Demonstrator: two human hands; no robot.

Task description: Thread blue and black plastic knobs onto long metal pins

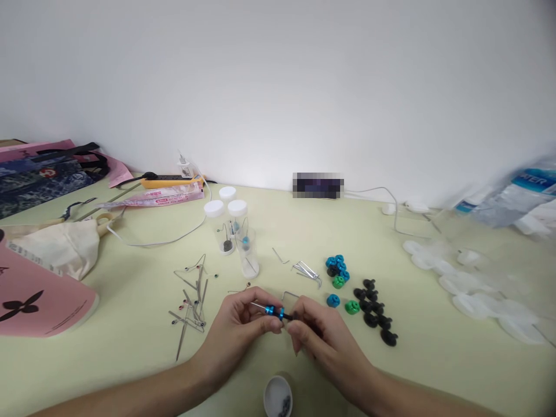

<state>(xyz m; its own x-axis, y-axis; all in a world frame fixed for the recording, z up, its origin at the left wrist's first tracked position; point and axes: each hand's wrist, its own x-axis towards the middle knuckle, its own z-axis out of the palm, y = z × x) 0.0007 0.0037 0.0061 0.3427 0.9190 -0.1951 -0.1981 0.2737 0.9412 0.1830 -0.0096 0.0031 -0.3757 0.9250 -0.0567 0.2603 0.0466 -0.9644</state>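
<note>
My left hand (237,324) and my right hand (319,333) meet low in the middle of the table, both pinched on a thin metal rod with small blue parts (274,311) threaded on it. The rod lies crosswise between my fingertips, slightly tilted. A bent metal key (287,294) lies just behind my fingers. To the right lie loose blue, green and black plastic knobs (339,272), with a row of black ones (376,313) nearest my right hand. A scatter of metal pins (191,301) lies left of my left hand.
Three clear vials with white caps (237,231) stand behind my hands. A small open container (278,397) sits near the front edge. Pink bags (39,295) and a cloth pouch (65,246) lie at left, white plastic lids (469,284) and water bottles (512,200) at right.
</note>
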